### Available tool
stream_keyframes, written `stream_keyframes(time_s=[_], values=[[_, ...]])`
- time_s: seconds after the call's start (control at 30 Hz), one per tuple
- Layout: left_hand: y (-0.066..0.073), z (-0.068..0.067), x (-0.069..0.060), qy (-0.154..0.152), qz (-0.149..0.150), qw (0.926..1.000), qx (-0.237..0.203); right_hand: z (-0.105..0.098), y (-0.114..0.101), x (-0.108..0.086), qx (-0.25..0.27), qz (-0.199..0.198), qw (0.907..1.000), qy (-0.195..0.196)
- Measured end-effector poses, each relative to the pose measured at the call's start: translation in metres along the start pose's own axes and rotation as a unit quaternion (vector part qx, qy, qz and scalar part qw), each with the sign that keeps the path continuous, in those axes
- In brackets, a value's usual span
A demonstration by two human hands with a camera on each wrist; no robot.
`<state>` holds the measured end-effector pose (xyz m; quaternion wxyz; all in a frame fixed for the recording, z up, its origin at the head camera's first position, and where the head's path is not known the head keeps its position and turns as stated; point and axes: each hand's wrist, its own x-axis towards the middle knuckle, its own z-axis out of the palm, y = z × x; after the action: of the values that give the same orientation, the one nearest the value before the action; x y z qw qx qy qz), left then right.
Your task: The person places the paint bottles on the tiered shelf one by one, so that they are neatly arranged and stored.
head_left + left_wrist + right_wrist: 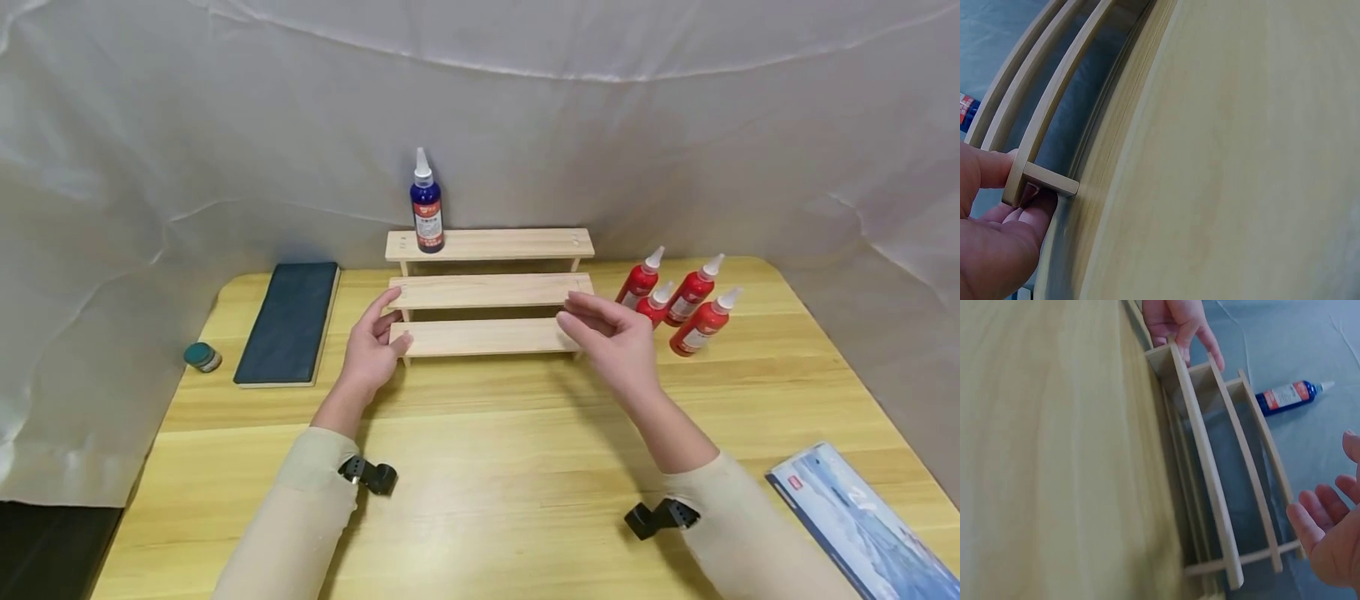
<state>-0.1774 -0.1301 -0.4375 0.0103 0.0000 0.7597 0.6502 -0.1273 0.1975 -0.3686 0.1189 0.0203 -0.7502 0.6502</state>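
Observation:
A three-tier wooden stand (487, 337) sits at the back of the table. My left hand (367, 350) is at its left end; in the left wrist view the thumb and fingers (1038, 215) pinch the end of the lowest board. By the right end is my right hand (618, 337), its fingers loosely bent. The right wrist view shows that hand (1335, 531) apart from the stand with nothing in its grasp. On the left of the top board a blue bottle (427, 208) with a white nozzle stands upright.
Several red bottles (699, 327) with white nozzles stand right of the stand. A dark notebook (288, 325) and a small green-lidded jar (202, 357) are at the left. A blue-white flat box or booklet (862, 517) lies front right. Grey cloth (675, 150) hangs behind the table.

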Motion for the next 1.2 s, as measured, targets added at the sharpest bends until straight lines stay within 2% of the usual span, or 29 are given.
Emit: stream_keyframes(time_s=[0.27,0.5,0.63,0.8,0.9,1.1,1.2], values=[[-0.001,-0.001,-0.001,-0.002,0.001,1.0,-0.007,-0.029,0.017,-0.016,-0.026,0.0,0.9983,0.052],[0.0,-0.001,-0.001,-0.001,0.005,0.9999,-0.01,-0.054,0.027,-0.025,-0.016,-0.006,0.9938,0.11],[0.0,0.0,-0.001,-0.002,0.001,1.0,-0.005,-0.067,0.032,-0.027,-0.007,-0.004,0.9882,0.153],[0.002,0.0,-0.001,-0.002,0.0,1.0,-0.005,-0.078,0.032,-0.023,0.014,-0.007,0.9803,0.197],[0.002,0.0,-0.001,-0.002,-0.001,1.0,-0.007,-0.083,0.031,-0.019,0.043,-0.008,0.9762,0.212],[0.002,0.0,-0.001,-0.007,-0.002,0.9999,-0.01,-0.092,0.032,-0.009,0.094,-0.003,0.9699,0.225],[0.002,0.0,-0.002,-0.005,-0.002,0.9999,-0.009,-0.094,0.035,-0.004,0.075,0.012,0.9718,0.223]])
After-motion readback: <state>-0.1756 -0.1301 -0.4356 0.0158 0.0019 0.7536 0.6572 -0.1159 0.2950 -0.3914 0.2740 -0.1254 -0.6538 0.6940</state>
